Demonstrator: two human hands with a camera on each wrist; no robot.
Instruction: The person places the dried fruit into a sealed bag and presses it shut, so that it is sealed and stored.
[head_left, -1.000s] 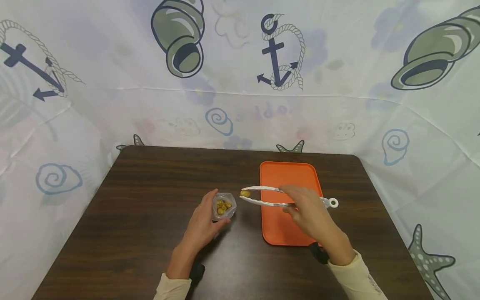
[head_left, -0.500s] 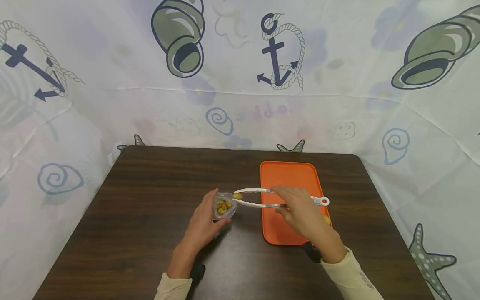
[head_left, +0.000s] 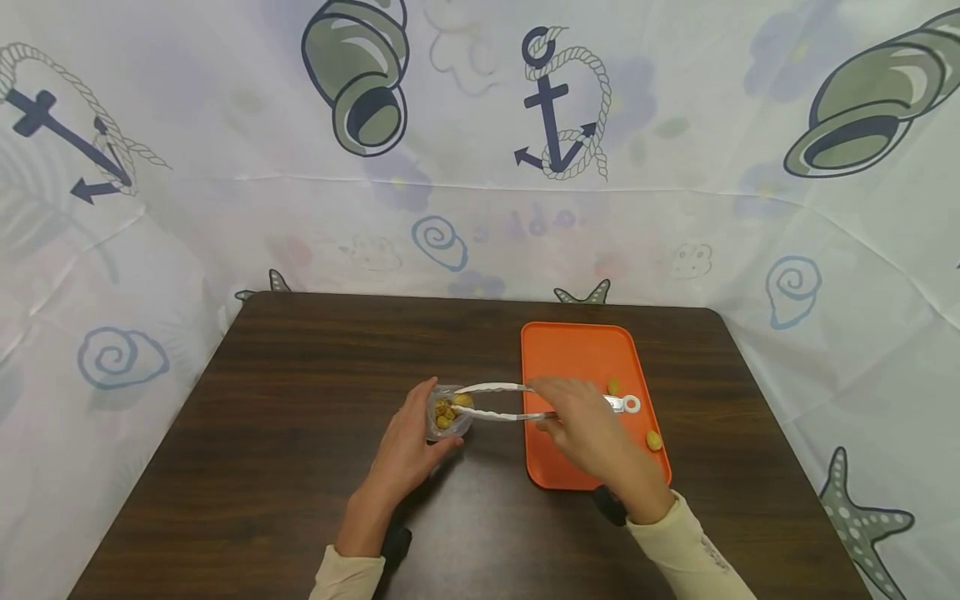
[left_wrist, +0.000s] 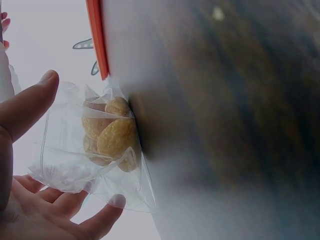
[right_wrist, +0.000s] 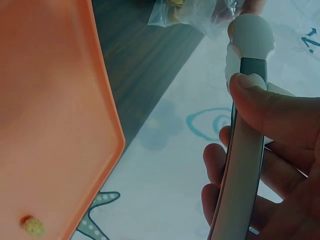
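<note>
Right hand (head_left: 587, 425): gripping the tongs (right_wrist: 245, 150) part-way along, thumb on one arm and fingers on the other. Tips stand a little apart over the mouth of the bag (left_wrist: 62, 172), with one nugget (head_left: 463, 400) at them; firmness of the pinch cannot be told.

Left hand (head_left: 405, 446): curved round the bag, which stands on the surface (head_left: 337, 358) with more nuggets (left_wrist: 117, 137) low inside.

Handling, as judged: tongs light and stiff, best held mid-arm. Nuggets light, rounded, liable to roll; take across the middle. Bag thin, soft and slippery; support at its sides, near the mouth.

Edges: the tray (head_left: 566, 354) has a raised rim and lies apart from the bag, a strip of surface between. Two loose nuggets (head_left: 653, 440) lie on it, one near the right rim. Room for moving: left of the left hand and beyond the bag.
</note>
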